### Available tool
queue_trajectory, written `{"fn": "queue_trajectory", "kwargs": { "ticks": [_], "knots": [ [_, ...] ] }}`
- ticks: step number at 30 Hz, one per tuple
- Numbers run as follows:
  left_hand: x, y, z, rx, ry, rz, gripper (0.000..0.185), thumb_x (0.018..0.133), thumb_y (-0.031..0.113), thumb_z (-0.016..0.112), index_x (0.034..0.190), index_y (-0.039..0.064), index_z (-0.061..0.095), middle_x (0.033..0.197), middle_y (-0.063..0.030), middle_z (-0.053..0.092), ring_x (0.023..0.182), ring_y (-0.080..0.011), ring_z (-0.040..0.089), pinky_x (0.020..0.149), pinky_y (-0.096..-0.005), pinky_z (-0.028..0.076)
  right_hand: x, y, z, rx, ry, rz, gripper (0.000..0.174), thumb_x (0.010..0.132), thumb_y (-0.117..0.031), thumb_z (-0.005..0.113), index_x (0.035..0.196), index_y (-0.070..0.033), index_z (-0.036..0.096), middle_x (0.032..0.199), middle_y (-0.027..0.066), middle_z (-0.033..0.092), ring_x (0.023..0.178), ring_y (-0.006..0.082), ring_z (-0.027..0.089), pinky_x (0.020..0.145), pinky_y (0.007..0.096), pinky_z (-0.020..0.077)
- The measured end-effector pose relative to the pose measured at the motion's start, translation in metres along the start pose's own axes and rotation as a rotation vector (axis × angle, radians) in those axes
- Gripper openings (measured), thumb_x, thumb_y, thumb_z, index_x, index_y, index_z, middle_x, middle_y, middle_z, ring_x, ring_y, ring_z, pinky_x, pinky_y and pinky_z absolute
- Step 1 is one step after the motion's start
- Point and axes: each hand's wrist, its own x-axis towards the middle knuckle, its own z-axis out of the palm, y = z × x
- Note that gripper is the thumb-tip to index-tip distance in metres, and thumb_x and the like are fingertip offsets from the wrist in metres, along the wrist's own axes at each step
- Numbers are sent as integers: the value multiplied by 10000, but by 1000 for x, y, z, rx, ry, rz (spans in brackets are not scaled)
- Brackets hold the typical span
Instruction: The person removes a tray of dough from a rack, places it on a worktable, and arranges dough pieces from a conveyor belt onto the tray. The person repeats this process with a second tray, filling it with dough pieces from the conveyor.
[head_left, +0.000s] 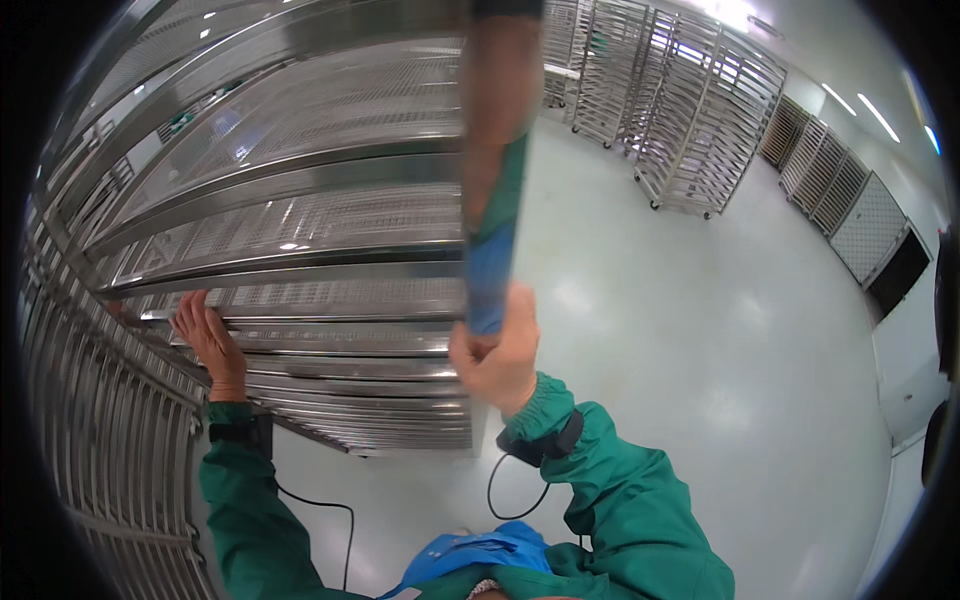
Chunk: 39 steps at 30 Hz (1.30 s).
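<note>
A tall metal rack stands before me, stacked with wire-mesh trays (330, 217) whose shiny front edges run across the view. My left hand (210, 337) touches the front edge of one tray near the rack's left side. Its fingers reach over that edge, and whether they grip it cannot be seen. On the right side, my right hand (496, 360) is closed around the rack's polished upright post (499, 187), thumb and fingers on either side. Green, blue and skin-toned reflections show in the post, which is blurred. Both forearms wear green sleeves with black wrist straps and cables.
Another slatted metal rack (112, 390) stands close on my left. Several wheeled racks (694, 112) are farther off at the upper right, and more racks (817, 172) line the right wall. Pale glossy floor (675, 337) extends between. A black cable (349, 540) hangs below my left arm.
</note>
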Motion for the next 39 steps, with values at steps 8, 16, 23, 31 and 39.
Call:
{"fn": "queue_trajectory", "kwargs": {
  "ticks": [8, 16, 23, 31, 39],
  "knots": [
    [6, -42, 75, -27, 54, -35, 282, 1078, 286, 408, 1026, 133, 640, 1181, -67, 625, 1233, -281, 529, 1179, -527, 210, 27, 102, 64, -178, 128, -46, 800, 817, -12, 777, 1499, 161, 397, 527, 11, 487, 417, 122, 464, 473, 284, 414],
    [31, -94, 134, 88, -103, -64, 287, 1088, 341, 445, 1098, 106, 610, 1112, -92, 577, 1155, -338, 521, 1215, -618, 208, 83, 188, 182, -124, 47, -135, 847, 796, 2, 779, 1516, 154, 358, 646, 55, 590, 471, 128, 543, 529, 265, 435],
    [37, -163, 202, 168, -150, -143, 237, 1064, 319, 500, 1130, 123, 614, 1084, -81, 577, 1149, -328, 528, 1190, -589, 255, 131, 260, 288, -11, -46, -65, 667, 852, -36, 752, 1455, 39, 478, 885, 82, 671, 546, 121, 515, 587, 261, 462],
    [87, -207, 334, 225, -128, -164, 290, 1056, 370, 552, 1170, 114, 627, 1167, -75, 616, 1225, -317, 541, 1196, -591, 271, 221, 376, 410, -91, -8, 145, 392, 993, -234, 736, 1249, 15, 572, 989, 100, 674, 781, 180, 606, 728, 343, 525],
    [115, -285, 403, 202, -338, -25, 322, 984, 268, 640, 1268, 120, 617, 1193, -88, 631, 1179, -325, 554, 1093, -508, 381, 271, 480, 527, 267, 11, 323, 266, 1043, -246, 698, 1047, 2, 599, 683, 22, 606, 568, 101, 554, 542, 275, 443]
  ]
}}
